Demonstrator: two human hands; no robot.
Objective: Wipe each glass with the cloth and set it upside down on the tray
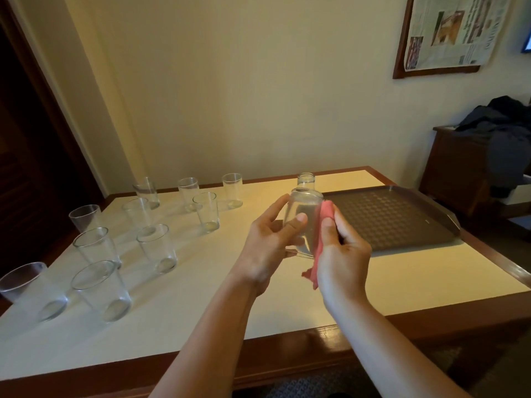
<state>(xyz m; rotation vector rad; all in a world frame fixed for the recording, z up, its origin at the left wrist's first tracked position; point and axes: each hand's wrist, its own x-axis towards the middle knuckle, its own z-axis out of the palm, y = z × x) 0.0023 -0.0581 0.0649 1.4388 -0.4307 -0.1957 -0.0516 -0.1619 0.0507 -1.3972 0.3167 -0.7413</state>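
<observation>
My left hand (pixel 270 242) grips a clear glass (pixel 303 214) in the air over the table, its base pointing up and away from me. Against the glass's right side, my right hand (pixel 342 251) presses a pink cloth (pixel 323 225), whose loose end hangs down below my palm. A dark brown tray (pixel 396 222) with a dimpled floor lies on the table to the right. One glass (pixel 306 180) stands upside down near the tray's far left corner. Several upright glasses, such as one (pixel 156 248) and another (pixel 206 211), stand on the table's left half.
The white-topped table (pixel 201 305) has a brown wooden border. A wall runs along its far side. At the right stands a wooden cabinet (pixel 457 168) with dark clothing heaped on it. A framed newspaper (pixel 448 33) hangs on the wall.
</observation>
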